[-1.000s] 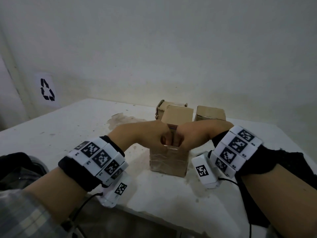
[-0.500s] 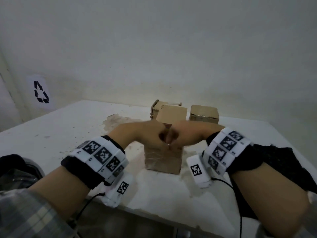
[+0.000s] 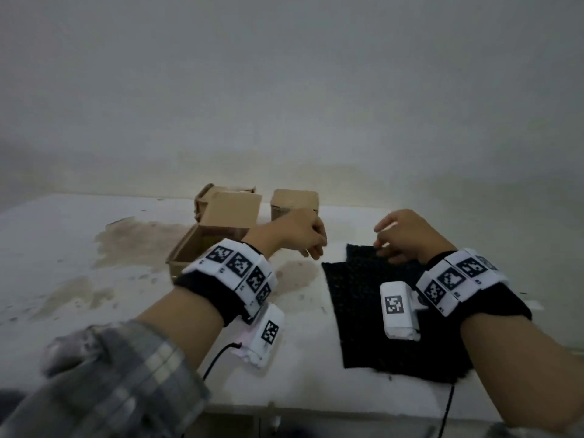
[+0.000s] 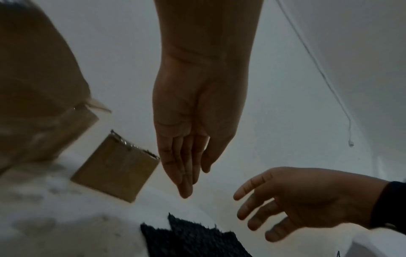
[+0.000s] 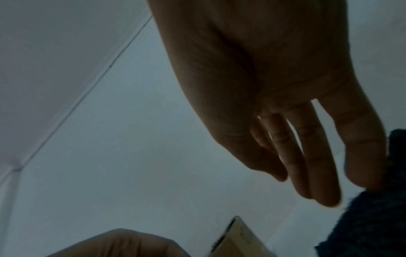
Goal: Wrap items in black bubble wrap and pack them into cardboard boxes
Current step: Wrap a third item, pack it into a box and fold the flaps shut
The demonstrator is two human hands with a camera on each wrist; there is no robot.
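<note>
We had both hands empty, fingers loose, left hand [image 3: 295,233] and right hand [image 3: 407,237] over the far edge of the black bubble wrap [image 3: 373,314] lying flat on the table [image 3: 79,279] beside the boxes [image 3: 221,222]; light, floppy, probably best pinched at a corner.

Bubble wrap [image 3: 379,314] black with a fine speckled dot texture; cardboard boxes [image 3: 221,222] plain brown, the small shut box [image 3: 294,202] the same brown. Tabletop [image 3: 79,248] white, blotched with grey-brown stains and dark flecks; wall [image 3: 284,90] pale grey-white. Wrist bands [image 3: 235,273] black with white blocks carrying black-and-white square code markers, sleeve [image 3: 110,384] grey plaid with lighter checks.
</note>
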